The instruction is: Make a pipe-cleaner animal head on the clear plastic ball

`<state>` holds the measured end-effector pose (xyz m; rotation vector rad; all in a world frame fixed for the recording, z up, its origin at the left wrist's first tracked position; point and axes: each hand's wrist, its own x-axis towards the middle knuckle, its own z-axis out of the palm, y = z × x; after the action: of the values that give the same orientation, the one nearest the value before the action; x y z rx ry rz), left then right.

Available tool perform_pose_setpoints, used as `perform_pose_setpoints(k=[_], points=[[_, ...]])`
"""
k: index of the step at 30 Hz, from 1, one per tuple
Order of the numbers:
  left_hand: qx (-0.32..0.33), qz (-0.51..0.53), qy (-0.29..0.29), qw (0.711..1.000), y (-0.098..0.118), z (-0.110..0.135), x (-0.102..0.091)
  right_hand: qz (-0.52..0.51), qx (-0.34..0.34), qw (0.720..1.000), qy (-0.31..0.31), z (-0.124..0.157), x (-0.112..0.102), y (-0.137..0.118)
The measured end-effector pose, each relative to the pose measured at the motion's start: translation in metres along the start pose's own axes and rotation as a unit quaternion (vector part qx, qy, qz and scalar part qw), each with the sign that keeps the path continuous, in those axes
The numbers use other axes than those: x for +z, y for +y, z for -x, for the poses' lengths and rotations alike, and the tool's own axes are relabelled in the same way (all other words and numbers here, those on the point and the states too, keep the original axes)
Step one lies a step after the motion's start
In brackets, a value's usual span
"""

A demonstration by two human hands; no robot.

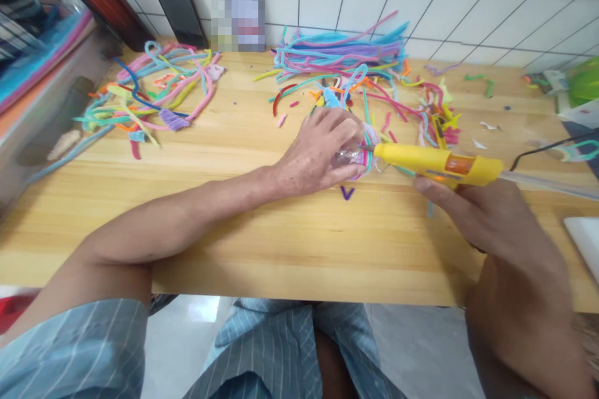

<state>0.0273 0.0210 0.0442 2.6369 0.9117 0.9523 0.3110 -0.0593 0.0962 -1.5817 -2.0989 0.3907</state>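
My left hand [322, 149] is closed round a clear plastic piece [347, 157] that has bands of pink, purple and green pipe cleaner [369, 146] wound about its right end. Much of that piece is hidden under my palm and fingers. In my right hand [486, 212] is a yellow hot glue gun [421, 161], gripped by its handle and pointing left. Its nozzle meets the banded end, or lies very close to it. A clear glue stick [547, 184] sticks out of the gun's rear. A small purple V-shaped piece [347, 193] lies just below my left hand.
Long pipe cleaners [341, 53] are heaped against the tiled wall. A tangle of bent ones [163, 90] lies at the left, and cut scraps [440, 115] lie at the right. A plastic bin [42, 100] borders the left side; a black cord [538, 148] runs at the right.
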Motion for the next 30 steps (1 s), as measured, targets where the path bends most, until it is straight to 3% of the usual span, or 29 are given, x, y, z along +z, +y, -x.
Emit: perform_pose_setpoints(k=[7,20,30], points=[[0.000,0.004,-0.002,1.000,-0.0011,0.0006,0.0006,0.001,0.014,1.000,-0.010,-0.0010,-0.0007,0.0019],[-0.006,0.005,0.002,1.000,-0.0005,0.0014,0.0020,-0.101,0.017,0.995,-0.003,-0.0005,-0.0011,0.0063],[0.015,0.010,0.014,1.000,-0.0040,0.0033,0.0023,-0.282,0.054,0.954,0.085,-0.0005,-0.0053,0.0085]])
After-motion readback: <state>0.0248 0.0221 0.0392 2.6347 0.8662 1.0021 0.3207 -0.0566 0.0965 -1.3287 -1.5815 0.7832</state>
